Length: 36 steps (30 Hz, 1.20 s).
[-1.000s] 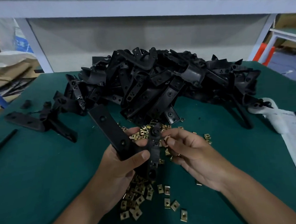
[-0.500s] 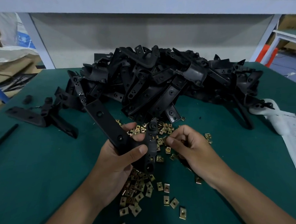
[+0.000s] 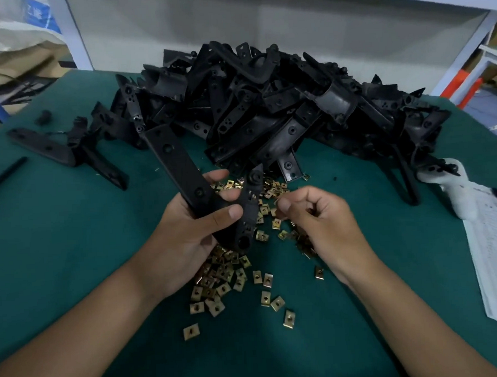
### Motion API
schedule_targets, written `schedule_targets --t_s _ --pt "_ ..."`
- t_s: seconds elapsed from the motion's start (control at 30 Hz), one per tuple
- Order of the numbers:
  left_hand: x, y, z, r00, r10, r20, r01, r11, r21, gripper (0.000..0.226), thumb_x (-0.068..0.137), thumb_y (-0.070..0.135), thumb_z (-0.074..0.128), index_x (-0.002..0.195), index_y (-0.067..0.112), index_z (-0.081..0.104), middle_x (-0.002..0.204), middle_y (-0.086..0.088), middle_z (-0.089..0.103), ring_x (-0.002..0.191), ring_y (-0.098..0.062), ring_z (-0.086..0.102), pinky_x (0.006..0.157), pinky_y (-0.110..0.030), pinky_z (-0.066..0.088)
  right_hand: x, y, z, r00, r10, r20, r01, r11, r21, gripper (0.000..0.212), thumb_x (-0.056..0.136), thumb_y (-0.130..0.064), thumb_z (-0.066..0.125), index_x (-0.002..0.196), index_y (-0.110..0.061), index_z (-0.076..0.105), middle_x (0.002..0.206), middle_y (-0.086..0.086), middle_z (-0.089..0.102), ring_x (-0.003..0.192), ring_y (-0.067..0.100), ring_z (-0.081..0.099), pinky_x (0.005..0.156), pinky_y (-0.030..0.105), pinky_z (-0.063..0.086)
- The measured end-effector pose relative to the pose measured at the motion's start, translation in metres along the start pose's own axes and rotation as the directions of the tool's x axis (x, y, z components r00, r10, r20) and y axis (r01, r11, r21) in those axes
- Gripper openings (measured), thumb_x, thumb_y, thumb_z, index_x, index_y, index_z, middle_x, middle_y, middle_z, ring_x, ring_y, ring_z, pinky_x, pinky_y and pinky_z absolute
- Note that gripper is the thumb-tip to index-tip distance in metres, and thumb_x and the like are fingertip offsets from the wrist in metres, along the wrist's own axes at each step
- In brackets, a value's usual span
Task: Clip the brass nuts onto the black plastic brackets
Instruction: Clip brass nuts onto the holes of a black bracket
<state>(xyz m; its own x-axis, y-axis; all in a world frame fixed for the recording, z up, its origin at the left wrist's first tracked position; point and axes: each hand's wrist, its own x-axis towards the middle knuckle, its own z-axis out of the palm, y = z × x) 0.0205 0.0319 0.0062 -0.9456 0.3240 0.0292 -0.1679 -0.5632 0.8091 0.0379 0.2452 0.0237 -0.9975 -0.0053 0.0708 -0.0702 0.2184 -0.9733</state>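
The left hand (image 3: 183, 238) grips a black plastic bracket (image 3: 183, 174) over the middle of the green table (image 3: 57, 241), thumb across its face and fingers wrapped behind, so that one long arm slants up toward the far left. The right hand (image 3: 321, 222) sits just beside the bracket's perforated arm, fingers curled, thumb and forefinger pinching a brass nut (image 3: 277, 199) (only a sliver of it shows). Loose brass nuts (image 3: 217, 279) lie scattered under and between both hands, toward the near edge. A heap of brackets (image 3: 280, 108) fills the far side; a printed sheet (image 3: 495, 259) lies at the right edge.
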Motion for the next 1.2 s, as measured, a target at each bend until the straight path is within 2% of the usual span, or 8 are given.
schedule_targets --t_s 0.2,0.33,0.43,0.6,0.73,0.87,0.93,1.2 --pt "-0.002 0.002 0.002 1.0 -0.026 0.016 0.025 0.999 0.03 0.052 0.08 -0.001 0.073 0.126 0.018 0.056 0.096 0.004 0.068 0.1 -0.015 0.069 0.092 -0.031 0.056 0.0 0.001 0.002 1.0 0.014 0.008 -0.014 1.0 0.019 0.014 0.094 -0.032 0.066 0.089 -0.02 0.065 0.06 -0.014 0.059 0.055 -0.002 0.048 0.061 0.01 0.04" --pt "-0.002 0.002 0.001 1.0 -0.027 0.001 0.027 0.999 0.04 0.052 0.078 0.002 0.074 0.123 0.019 0.057 0.095 0.007 0.073 0.099 -0.012 0.071 0.087 -0.029 0.057 0.001 0.003 0.004 0.999 0.046 0.027 -0.048 0.997 0.055 0.004 0.099 -0.022 0.061 0.097 -0.021 0.064 0.059 -0.012 0.057 0.055 0.001 0.045 0.056 0.011 0.039" --pt "-0.001 0.001 -0.001 1.0 -0.026 0.005 0.026 0.998 0.054 0.049 0.081 0.0 0.071 0.124 0.02 0.058 0.097 0.007 0.076 0.103 -0.015 0.071 0.093 -0.034 0.057 0.002 0.005 0.003 0.993 0.103 0.052 -0.11 0.982 0.155 0.013 0.101 -0.016 0.058 0.095 -0.023 0.068 0.062 -0.005 0.037 0.059 0.006 0.039 0.055 0.015 0.039" --pt "-0.001 0.001 -0.001 1.0 -0.027 -0.001 0.027 0.999 0.038 0.051 0.081 0.0 0.071 0.126 0.019 0.058 0.102 0.004 0.076 0.108 -0.019 0.07 0.095 -0.036 0.057 0.002 0.006 -0.001 0.972 0.158 0.174 -0.192 0.96 0.203 0.032 0.098 0.004 0.054 0.116 -0.019 0.067 0.071 -0.015 0.065 0.071 -0.006 0.058 0.059 0.018 0.04" --pt "-0.002 0.002 0.0 1.0 -0.017 0.004 0.017 0.999 0.028 0.052 0.08 0.001 0.071 0.127 0.018 0.056 0.097 0.007 0.075 0.102 -0.015 0.072 0.088 -0.03 0.058 0.002 0.007 0.0 0.981 0.13 0.142 -0.147 0.983 0.11 0.032 0.097 -0.002 0.058 0.105 -0.029 0.074 0.08 -0.013 0.069 0.073 0.0 0.056 0.062 0.017 0.042" --pt "-0.002 0.003 0.0 1.0 -0.015 0.001 0.015 1.0 0.007 0.055 0.077 0.003 0.074 0.127 0.018 0.057 0.098 0.005 0.074 0.102 -0.016 0.071 0.086 -0.031 0.058 0.004 0.009 0.001 0.986 0.135 0.095 -0.147 0.98 0.133 0.023 0.087 -0.021 0.061 0.097 -0.036 0.076 0.084 0.004 0.061 0.062 0.003 0.046 0.062 0.023 0.039" --pt "-0.002 0.003 0.0 1.0 -0.014 0.006 0.014 1.0 0.011 0.055 0.078 0.003 0.074 0.128 0.019 0.057 0.098 0.005 0.073 0.103 -0.017 0.071 0.088 -0.032 0.058 0.005 0.009 0.0 0.986 0.144 0.084 -0.154 0.979 0.134 0.023 0.085 -0.026 0.06 0.098 -0.036 0.076 0.086 -0.003 0.066 0.06 0.002 0.045 0.061 0.024 0.038" --pt "-0.001 0.004 0.002 0.999 -0.003 0.043 0.004 1.0 -0.01 0.052 0.081 0.0 0.07 0.127 0.018 0.054 0.096 0.004 0.07 0.095 -0.017 0.07 0.077 -0.031 0.058 0.004 0.01 -0.001 0.996 0.074 0.053 -0.079 0.992 0.098 0.021 0.089 -0.019 0.058 0.098 -0.031 0.073 0.07 -0.004 0.049 0.062 0.01 0.039 0.063 0.033 0.032"
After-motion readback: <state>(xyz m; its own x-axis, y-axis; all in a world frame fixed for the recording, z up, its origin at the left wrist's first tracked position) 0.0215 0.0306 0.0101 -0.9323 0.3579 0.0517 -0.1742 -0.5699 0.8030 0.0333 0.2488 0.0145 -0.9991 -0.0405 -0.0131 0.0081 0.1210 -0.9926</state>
